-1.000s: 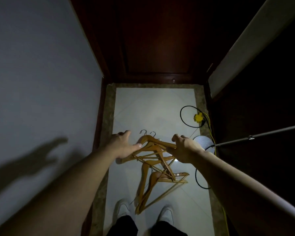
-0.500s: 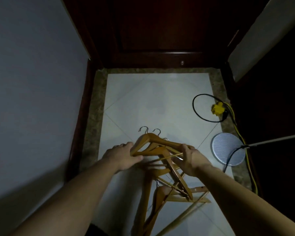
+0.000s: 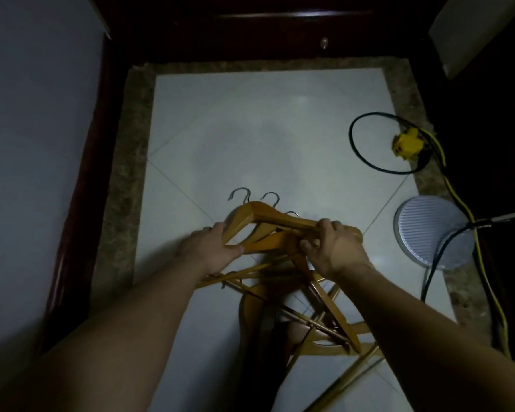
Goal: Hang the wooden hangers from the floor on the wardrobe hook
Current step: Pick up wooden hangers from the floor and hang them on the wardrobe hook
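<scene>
Several wooden hangers [image 3: 268,217] with metal hooks [image 3: 241,194] lie stacked on the white tiled floor [image 3: 250,123] in the head view. My left hand [image 3: 208,248] grips the left shoulder of the top hangers. My right hand [image 3: 335,248] is closed around their right shoulder. More wooden hangers [image 3: 318,319] lie tangled on the floor below my wrists, partly hidden by my arms. No wardrobe hook is visible.
A dark wooden door [image 3: 265,25] closes the far end. A grey wall [image 3: 36,129] stands on the left. On the right lie a round lamp base [image 3: 428,233] with its pole, a black cable loop [image 3: 360,153], and a yellow plug [image 3: 406,142] with a yellow cord.
The view has dropped closer to the floor. Both hands have closed around the shoulders of the top hangers, which were only touched a second ago.
</scene>
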`<control>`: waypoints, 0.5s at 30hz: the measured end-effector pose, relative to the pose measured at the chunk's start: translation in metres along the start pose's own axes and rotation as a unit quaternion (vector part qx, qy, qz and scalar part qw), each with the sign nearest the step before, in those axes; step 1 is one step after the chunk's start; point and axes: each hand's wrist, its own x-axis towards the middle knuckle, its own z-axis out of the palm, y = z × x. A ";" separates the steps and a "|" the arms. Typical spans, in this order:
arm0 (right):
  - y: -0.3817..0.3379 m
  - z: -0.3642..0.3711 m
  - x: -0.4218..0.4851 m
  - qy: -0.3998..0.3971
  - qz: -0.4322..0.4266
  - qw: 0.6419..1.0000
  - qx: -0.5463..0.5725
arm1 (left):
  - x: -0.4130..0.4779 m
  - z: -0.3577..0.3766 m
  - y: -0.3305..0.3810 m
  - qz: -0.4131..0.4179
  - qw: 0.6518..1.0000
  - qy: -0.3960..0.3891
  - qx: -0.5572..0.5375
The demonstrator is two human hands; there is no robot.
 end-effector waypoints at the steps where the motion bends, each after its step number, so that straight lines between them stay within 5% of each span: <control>1: -0.002 0.004 0.003 -0.010 0.000 1.000 0.000 | 0.004 0.005 0.001 -0.004 1.000 -0.009 -0.002; 10: 0.008 0.021 0.040 -0.032 0.006 0.999 -0.043 | 0.045 0.015 0.007 0.019 0.999 0.016 -0.026; 15: 0.022 0.033 0.051 -0.032 0.013 0.993 -0.111 | 0.055 0.038 -0.012 -0.036 0.998 0.005 -0.056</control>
